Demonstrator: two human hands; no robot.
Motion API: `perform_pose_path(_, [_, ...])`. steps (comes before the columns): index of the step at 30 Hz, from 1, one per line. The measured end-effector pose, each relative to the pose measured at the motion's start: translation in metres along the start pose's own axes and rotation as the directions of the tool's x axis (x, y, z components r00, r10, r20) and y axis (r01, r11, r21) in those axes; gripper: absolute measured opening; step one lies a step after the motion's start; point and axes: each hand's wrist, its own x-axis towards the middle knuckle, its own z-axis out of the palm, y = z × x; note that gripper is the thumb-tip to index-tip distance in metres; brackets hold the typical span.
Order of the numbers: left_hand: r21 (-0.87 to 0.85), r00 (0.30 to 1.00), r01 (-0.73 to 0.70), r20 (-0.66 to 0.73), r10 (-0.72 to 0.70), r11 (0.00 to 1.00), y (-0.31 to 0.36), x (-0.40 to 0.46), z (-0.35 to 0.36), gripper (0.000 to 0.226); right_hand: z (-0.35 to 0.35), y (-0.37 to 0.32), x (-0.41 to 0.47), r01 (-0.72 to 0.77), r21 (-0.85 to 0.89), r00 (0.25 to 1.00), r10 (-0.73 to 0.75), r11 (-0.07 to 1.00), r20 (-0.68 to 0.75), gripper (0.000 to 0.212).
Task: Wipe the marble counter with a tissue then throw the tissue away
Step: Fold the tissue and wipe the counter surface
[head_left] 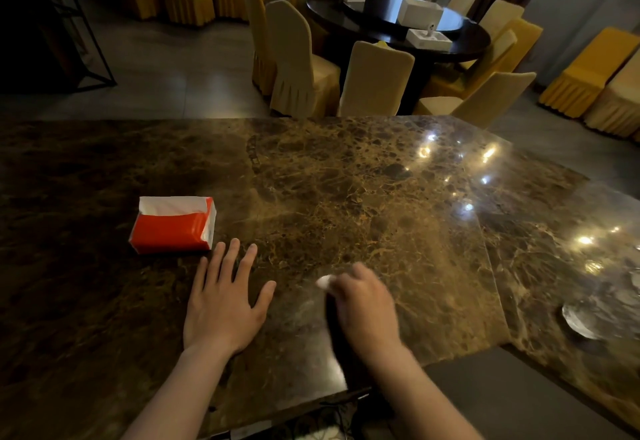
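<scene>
Now, both hands are down on the marble worktop, near its front edge. Left hand lies flat, palm down, fingers spread wide and pointing away, holding nothing at all. Right hand sits just beside it to the right, blurred, fingers curled in tight around a small white tissue; only a crumpled bit of the tissue pokes out on the left side of that fist, low against the stone, though the blur makes actual contact hard to call. A dark shadow falls on the marble directly beneath the right hand and wrist.

Over on the left, just beyond the left hand's fingertips, a red tissue pack lies flat on the worktop, its far end torn open with white sheets showing. Fingertips and pack are close but apart.

The brown veined marble gleams on the right side, catching a scatter of bright light spots. At the far right edge sits something round and glassy, too blurred to identify.

Beyond the worktop, across a stretch of grey floor, a dark round dining table carries several white boxes and is ringed by chairs in cream covers. More chairs in yellow covers line the right and the far left.
</scene>
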Motion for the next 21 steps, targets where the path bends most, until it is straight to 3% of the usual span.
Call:
perform_pose_path(2, [-0.003,1.000,0.004,-0.006,-0.004,1.000,0.000,0.000,0.000,0.083,-0.012,0.023,0.015,-0.168,-0.014,0.985,0.167,0.986,-0.045,0.012])
perform_pose_path(4, [-0.002,1.000,0.006,-0.005,-0.006,1.000,0.001,0.000,0.001,0.082,-0.013,0.024,0.021,-0.228,-0.061,0.972,0.224,0.972,-0.065,0.015])
perform_pose_path(9, [0.003,1.000,0.010,-0.003,-0.010,1.000,0.000,0.002,0.003,0.083,0.011,-0.033,-0.013,-0.056,0.035,0.998,0.055,0.998,0.007,0.007])
perform_pose_path(12, [0.003,1.000,-0.001,-0.010,0.001,1.000,-0.002,0.001,0.004,0.083,0.009,-0.031,-0.025,0.040,0.061,0.997,-0.044,0.997,0.058,0.006])
perform_pose_path(14, [-0.015,1.000,-0.011,-0.012,0.011,1.000,-0.004,0.002,0.004,0.082,-0.002,-0.005,-0.021,-0.020,0.026,0.999,0.018,0.999,0.047,0.010])
perform_pose_path(17, [-0.013,1.000,-0.008,-0.015,0.008,1.000,-0.004,0.001,0.004,0.083,-0.019,0.029,-0.013,-0.236,-0.019,0.971,0.235,0.972,-0.045,0.012])
perform_pose_path(19, [-0.011,1.000,-0.003,-0.014,0.003,1.000,-0.001,0.001,0.004,0.082,-0.017,0.024,-0.011,-0.338,-0.039,0.937,0.333,0.940,-0.108,0.013])
perform_pose_path(21, [-0.014,1.000,0.002,-0.018,-0.002,1.000,0.001,0.000,0.003,0.081,-0.007,0.001,-0.013,-0.337,-0.018,0.937,0.333,0.941,-0.107,0.013])
